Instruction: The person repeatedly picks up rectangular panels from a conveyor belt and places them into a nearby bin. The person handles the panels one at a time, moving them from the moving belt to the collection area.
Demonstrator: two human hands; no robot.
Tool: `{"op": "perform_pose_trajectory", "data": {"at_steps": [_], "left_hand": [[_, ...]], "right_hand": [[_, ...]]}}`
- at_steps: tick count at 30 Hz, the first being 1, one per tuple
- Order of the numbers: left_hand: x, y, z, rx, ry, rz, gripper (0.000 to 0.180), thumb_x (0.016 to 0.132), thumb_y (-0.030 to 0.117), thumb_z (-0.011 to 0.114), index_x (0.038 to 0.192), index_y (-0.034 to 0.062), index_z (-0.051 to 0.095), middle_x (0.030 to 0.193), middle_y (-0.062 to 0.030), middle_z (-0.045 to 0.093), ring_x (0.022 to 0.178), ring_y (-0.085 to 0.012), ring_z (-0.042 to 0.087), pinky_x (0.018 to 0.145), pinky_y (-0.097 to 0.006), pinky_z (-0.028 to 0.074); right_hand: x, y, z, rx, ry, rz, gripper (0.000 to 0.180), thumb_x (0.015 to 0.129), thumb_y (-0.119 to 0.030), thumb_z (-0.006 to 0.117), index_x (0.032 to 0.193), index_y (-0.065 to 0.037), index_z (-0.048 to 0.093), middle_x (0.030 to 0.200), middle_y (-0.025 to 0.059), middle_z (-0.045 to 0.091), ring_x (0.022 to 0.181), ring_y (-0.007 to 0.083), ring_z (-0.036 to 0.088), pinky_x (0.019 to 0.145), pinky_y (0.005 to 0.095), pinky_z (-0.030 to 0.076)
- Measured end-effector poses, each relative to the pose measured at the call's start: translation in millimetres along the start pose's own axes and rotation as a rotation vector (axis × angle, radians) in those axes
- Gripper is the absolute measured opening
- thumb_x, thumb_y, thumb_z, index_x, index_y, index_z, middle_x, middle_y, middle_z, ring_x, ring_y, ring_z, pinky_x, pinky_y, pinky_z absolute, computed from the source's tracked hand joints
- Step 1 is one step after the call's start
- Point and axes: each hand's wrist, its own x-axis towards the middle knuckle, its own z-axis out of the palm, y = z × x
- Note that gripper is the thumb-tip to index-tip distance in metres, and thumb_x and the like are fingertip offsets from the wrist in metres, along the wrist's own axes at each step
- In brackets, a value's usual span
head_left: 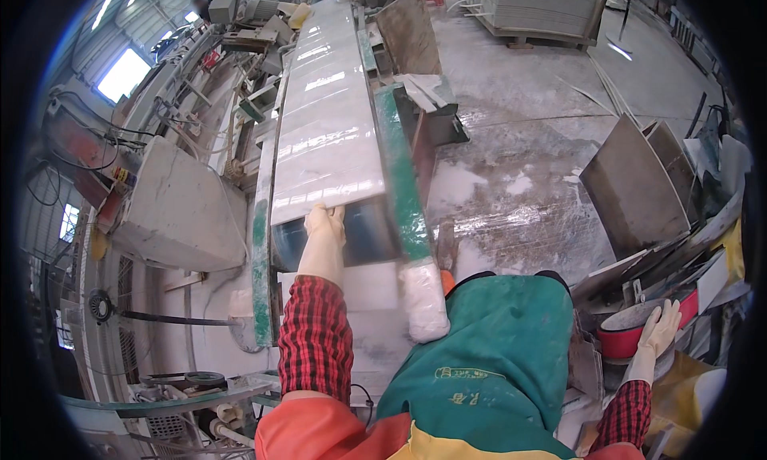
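A long, glossy white slab (327,132) lies along the conveyor in front of me. At its near edge is my left hand (326,223), in a pale glove, with the fingers curled over the edge and closed on it. Below that edge the dark roller end of the conveyor belt (367,232) shows. Far to the right, my gloved right hand (660,329) is open, its fingers stretched out against a red-sided, rounded object (617,344) with a grey top. What that object is I cannot tell.
Green side rails (402,172) flank the belt, the right one ending in a white-wrapped tip (423,300). A large pale stone block (182,208) stands left. Grey panels (635,176) lean on the right. A pallet stack (543,8) stands far back on the wet floor.
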Motion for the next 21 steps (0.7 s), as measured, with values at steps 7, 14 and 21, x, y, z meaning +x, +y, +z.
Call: {"op": "perform_pose_trajectory", "data": {"at_steps": [7, 14, 21], "left_hand": [[-29.7, 12.1, 6.4, 0.175, -0.024, -0.042, 0.035, 0.098, 0.013, 0.048, 0.127, -0.0065, 0.047, 0.129, -0.0186, 0.062, 0.114, -0.036, 0.065, 0.094, -0.039, 0.059], [-21.2, 44.4, -6.2, 0.679, -0.06, -0.086, 0.02, 0.091, 0.015, 0.064, 0.079, 0.0032, 0.054, 0.067, -0.0044, 0.054, 0.049, -0.0126, 0.051, 0.041, -0.025, 0.043], [-14.4, 65.9, -0.5, 1.134, -0.114, -0.173, 0.04, 0.096, 0.035, 0.061, 0.072, 0.0032, 0.057, 0.052, -0.0024, 0.047, 0.042, -0.0168, 0.046, 0.039, -0.034, 0.035]], "right_hand": [[-7.7, -9.2, -8.3, -0.042, -0.045, 0.041, 0.038, 0.099, -0.026, 0.052, 0.129, -0.006, 0.062, 0.149, 0.014, 0.048, 0.135, 0.0393, 0.043, 0.115, 0.044, 0.033], [-12.9, -23.0, -17.6, -0.038, 0.001, 0.019, 0.036, 0.098, -0.026, 0.052, 0.127, -0.008, 0.064, 0.149, 0.0131, 0.048, 0.135, 0.0393, 0.043, 0.114, 0.0453, 0.034], [-21.8, -36.3, -24.2, -0.07, 0.04, 0.016, 0.037, 0.098, -0.029, 0.052, 0.128, -0.009, 0.063, 0.147, 0.0138, 0.049, 0.132, 0.0393, 0.045, 0.111, 0.0477, 0.036]]}}
